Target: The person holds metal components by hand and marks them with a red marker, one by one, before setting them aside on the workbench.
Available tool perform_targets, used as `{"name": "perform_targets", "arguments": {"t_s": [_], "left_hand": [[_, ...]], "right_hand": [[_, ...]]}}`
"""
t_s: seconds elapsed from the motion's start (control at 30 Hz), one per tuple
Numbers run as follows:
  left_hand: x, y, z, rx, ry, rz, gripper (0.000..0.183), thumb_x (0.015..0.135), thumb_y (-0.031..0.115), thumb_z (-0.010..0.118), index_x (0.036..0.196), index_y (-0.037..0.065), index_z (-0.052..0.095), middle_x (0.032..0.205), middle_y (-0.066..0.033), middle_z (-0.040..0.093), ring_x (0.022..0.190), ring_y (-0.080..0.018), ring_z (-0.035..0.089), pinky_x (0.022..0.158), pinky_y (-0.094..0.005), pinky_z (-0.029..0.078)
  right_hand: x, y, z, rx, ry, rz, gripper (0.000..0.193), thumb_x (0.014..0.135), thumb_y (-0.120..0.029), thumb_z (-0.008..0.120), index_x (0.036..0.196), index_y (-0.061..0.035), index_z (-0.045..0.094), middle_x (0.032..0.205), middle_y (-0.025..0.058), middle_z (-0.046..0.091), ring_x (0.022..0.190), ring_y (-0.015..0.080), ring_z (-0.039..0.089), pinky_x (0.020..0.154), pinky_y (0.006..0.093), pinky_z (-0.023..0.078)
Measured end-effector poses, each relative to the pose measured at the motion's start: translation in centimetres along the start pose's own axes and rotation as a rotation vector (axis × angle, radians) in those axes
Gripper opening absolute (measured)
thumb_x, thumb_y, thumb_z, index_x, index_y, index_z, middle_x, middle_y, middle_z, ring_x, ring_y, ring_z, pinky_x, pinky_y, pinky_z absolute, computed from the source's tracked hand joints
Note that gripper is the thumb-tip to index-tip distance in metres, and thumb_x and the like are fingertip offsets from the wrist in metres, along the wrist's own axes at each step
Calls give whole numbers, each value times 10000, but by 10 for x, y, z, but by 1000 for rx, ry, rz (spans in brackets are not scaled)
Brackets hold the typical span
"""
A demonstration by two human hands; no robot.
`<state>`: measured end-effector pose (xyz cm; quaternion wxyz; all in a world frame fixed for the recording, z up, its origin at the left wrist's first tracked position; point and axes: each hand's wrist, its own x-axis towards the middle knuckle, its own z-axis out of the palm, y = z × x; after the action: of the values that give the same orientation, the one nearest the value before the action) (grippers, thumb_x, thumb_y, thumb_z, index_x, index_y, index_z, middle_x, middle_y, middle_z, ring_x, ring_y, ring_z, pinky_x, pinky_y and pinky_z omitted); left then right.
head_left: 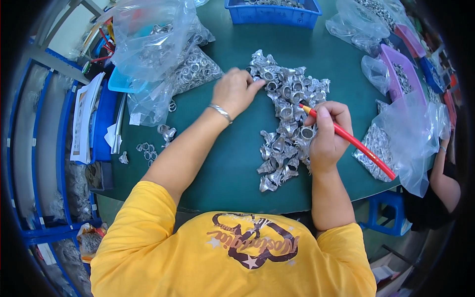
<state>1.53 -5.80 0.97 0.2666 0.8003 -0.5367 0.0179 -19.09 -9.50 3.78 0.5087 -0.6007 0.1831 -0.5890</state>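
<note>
A heap of silver metal rings with wide, ornate tops lies in the middle of the green table. My left hand is at the heap's upper left edge, its fingers curled and its thumb against a metal ring, which they partly hide. In my right hand is a red pencil, held between thumb and fingers. The pencil's dark tip points left, over the rings in the heap's middle, and its other end slants toward the lower right.
Clear bags of rings lie at left beside papers. A blue bin stands at the far edge. At right are a pink tray and a bag of metal parts. Another person's arm shows at far right.
</note>
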Motion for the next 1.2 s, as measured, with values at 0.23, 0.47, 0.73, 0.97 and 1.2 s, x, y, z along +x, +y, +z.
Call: {"name": "perform_targets", "arguments": {"t_s": [0.23,0.47,0.73,0.97,1.2], "left_hand": [[-41,-12,11,-268,228,65,129,801,76,706,817,3,601,925,-90,625,813,-198,635,665,-287,500],[-97,24,-18,-1235,30,-135,251,757,-137,677,977,-39,607,1051,-86,574,960,-150,611,764,-238,527],[-104,20,-22,-1208,-37,-44,307,775,-116,684,1059,-39,597,1129,-128,568,959,-154,608,820,-252,511],[-107,21,-24,-1247,-103,-131,294,786,-119,669,1060,-62,578,1069,-113,608,953,-145,614,821,-252,513],[-106,17,-21,-1163,-83,-64,289,767,-90,698,1032,-36,596,1026,-89,626,901,-116,634,782,-227,524]], "right_hand": [[-5,2,5,14,-38,40,84,905,-60,538,854,6,530,718,60,582,592,92,563,549,217,449],[-19,10,7,-97,-218,20,74,845,-46,596,797,4,568,698,80,573,576,122,518,532,251,415],[-22,16,9,-100,-312,39,45,804,-15,599,769,-3,573,692,80,567,599,164,508,552,286,404],[-22,15,10,-101,-385,-6,41,778,6,598,755,-12,569,702,85,580,635,221,532,628,327,420],[-22,16,12,-131,-431,-23,49,777,4,605,757,-24,570,698,84,577,620,222,522,622,325,399]]}}
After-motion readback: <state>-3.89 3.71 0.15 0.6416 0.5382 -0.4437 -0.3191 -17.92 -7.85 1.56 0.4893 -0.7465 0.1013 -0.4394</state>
